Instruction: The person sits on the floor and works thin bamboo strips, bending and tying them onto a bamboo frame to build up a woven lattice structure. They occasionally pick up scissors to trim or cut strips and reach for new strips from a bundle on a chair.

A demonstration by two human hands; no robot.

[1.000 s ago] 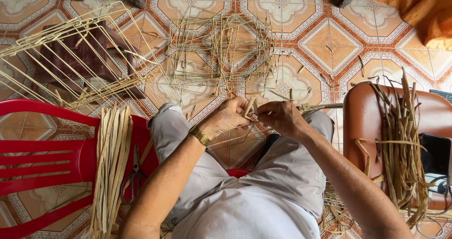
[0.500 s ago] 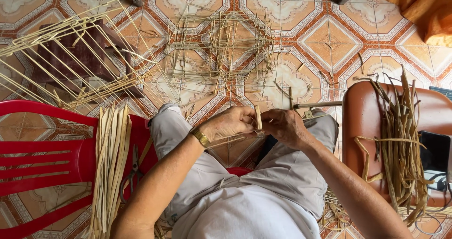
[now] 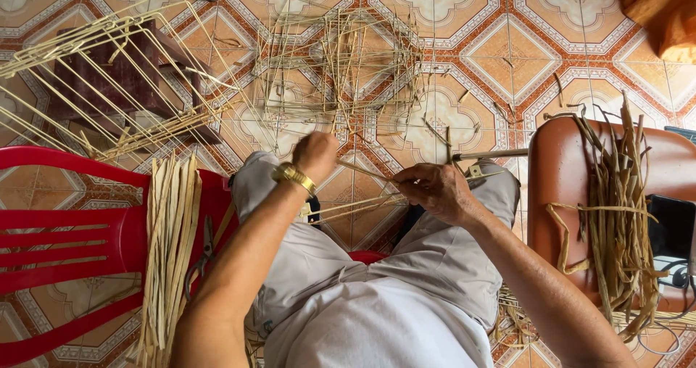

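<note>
I sit in light trousers with both hands out over my knees. My left hand [image 3: 315, 153], a gold watch [image 3: 293, 174] on its wrist, pinches one end of a thin pale bamboo strip [image 3: 362, 171]. My right hand [image 3: 435, 190] grips the same strip further along, and it also holds a knife whose blade [image 3: 489, 154] points right. More thin splits [image 3: 355, 207] hang between my knees below the hands.
A bundle of flat bamboo strips [image 3: 170, 245] lies on a red plastic chair [image 3: 69, 226] at my left. A brown chair [image 3: 558, 194] at my right carries darker peelings [image 3: 616, 216]. A half-woven strip frame [image 3: 109, 85] and loose slivers [image 3: 341, 63] cover the tiled floor ahead.
My hands have drawn apart: the left has moved left and up along the strip, the right has stayed over my right knee. The strip now stretches between them.
</note>
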